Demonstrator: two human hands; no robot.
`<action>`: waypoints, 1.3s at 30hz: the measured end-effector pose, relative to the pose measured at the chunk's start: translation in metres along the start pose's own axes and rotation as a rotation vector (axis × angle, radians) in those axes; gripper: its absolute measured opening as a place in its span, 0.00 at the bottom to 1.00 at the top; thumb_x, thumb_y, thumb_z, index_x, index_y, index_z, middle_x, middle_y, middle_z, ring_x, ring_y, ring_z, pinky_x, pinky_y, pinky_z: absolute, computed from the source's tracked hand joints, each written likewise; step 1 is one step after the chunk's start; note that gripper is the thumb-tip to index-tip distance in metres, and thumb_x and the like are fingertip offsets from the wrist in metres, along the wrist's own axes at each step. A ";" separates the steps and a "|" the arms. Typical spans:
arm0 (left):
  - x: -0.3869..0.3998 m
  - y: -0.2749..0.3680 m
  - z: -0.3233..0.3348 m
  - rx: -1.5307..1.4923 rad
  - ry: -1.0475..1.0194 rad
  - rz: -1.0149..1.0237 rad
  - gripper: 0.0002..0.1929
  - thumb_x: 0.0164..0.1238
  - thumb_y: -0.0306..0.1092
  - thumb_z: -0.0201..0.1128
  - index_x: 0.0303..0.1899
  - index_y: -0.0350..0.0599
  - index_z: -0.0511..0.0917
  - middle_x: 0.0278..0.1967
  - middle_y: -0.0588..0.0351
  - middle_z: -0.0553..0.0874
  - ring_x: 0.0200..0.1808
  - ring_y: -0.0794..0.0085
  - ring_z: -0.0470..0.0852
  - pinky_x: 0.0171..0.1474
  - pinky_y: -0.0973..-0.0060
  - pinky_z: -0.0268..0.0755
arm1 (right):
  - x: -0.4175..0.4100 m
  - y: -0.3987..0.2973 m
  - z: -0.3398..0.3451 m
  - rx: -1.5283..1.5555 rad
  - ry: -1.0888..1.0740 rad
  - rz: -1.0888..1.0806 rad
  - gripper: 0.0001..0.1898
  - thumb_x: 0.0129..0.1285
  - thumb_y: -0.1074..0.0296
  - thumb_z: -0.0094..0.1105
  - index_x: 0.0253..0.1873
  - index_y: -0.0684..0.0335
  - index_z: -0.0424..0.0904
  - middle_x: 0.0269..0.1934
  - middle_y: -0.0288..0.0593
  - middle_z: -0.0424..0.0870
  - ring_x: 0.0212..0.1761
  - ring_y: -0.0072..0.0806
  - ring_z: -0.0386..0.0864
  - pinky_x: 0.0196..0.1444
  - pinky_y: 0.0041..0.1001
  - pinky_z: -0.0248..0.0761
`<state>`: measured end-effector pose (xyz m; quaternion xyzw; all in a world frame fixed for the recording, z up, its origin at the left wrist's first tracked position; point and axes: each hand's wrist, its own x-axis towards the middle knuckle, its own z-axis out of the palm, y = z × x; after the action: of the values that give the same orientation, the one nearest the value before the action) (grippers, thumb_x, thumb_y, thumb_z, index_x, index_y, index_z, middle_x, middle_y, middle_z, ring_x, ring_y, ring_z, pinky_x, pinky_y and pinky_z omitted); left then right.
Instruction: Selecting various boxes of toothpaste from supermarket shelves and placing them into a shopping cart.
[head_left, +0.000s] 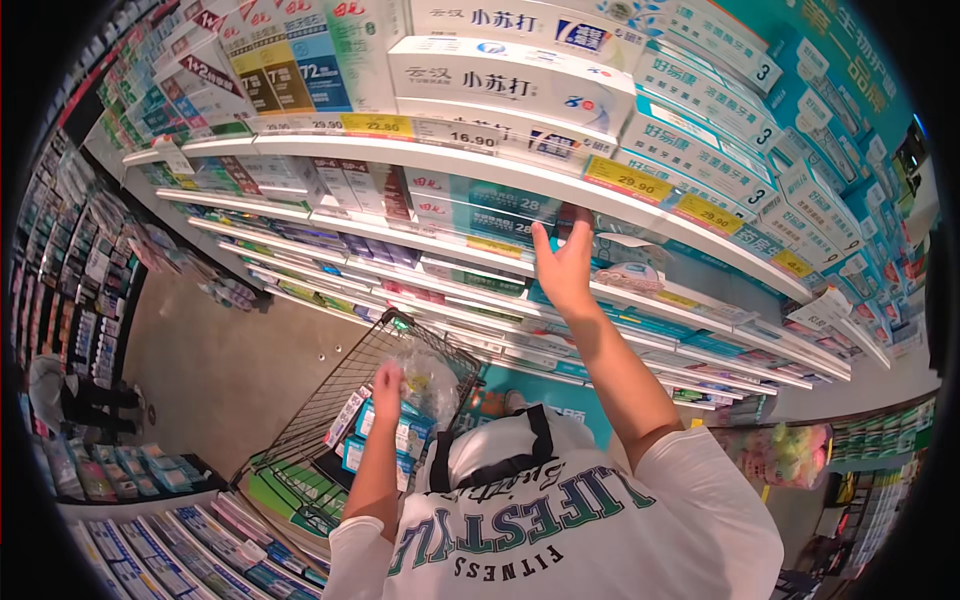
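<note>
My right hand (568, 259) reaches into a shelf below the top one, thumb apart from the fingers. It is beside the stacked dark teal toothpaste boxes (501, 210), and a small dark box (564, 219) shows between thumb and fingers. The shelf edge partly hides the fingertips, so a grip cannot be told. My left hand (388, 381), blurred with curled fingers, hangs over a wire shopping cart (300, 409). Near it in the cart are a clear plastic bag (435, 382) and blue-and-white boxes (409, 435).
White shelf edges (450, 154) with price tags run across in front of me. White toothpaste boxes (510, 82) and teal-and-white boxes (697, 142) fill the upper shelf. A clear plastic holder (628, 276) stands right of my right hand. Another person (75, 397) is at far left.
</note>
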<state>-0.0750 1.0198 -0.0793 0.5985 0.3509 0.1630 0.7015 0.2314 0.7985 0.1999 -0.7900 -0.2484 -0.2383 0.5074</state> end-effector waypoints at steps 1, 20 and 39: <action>0.012 0.062 0.030 -0.150 0.049 -0.054 0.22 0.78 0.46 0.60 0.63 0.42 0.73 0.48 0.60 0.82 0.45 0.79 0.78 0.45 0.81 0.70 | 0.000 0.003 -0.005 0.061 -0.005 0.016 0.32 0.65 0.66 0.69 0.68 0.72 0.63 0.56 0.56 0.74 0.56 0.44 0.74 0.58 0.39 0.69; 0.059 0.303 0.187 -0.110 0.036 0.440 0.32 0.79 0.48 0.55 0.75 0.43 0.58 0.74 0.44 0.63 0.74 0.58 0.62 0.74 0.60 0.56 | -0.033 0.001 -0.018 0.569 -0.329 0.265 0.41 0.67 0.80 0.64 0.79 0.72 0.48 0.79 0.49 0.49 0.82 0.37 0.49 0.82 0.36 0.44; -0.040 0.260 0.123 -0.972 -0.120 0.104 0.37 0.71 0.67 0.42 0.66 0.45 0.72 0.57 0.46 0.81 0.56 0.53 0.81 0.60 0.54 0.74 | -0.122 -0.055 -0.071 0.476 -0.640 -0.518 0.35 0.56 0.65 0.75 0.70 0.57 0.72 0.75 0.54 0.62 0.79 0.55 0.55 0.77 0.52 0.52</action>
<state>0.0314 0.9645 0.1853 0.2271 0.1629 0.3078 0.9095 0.0941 0.7348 0.1873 -0.5976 -0.6288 -0.0379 0.4960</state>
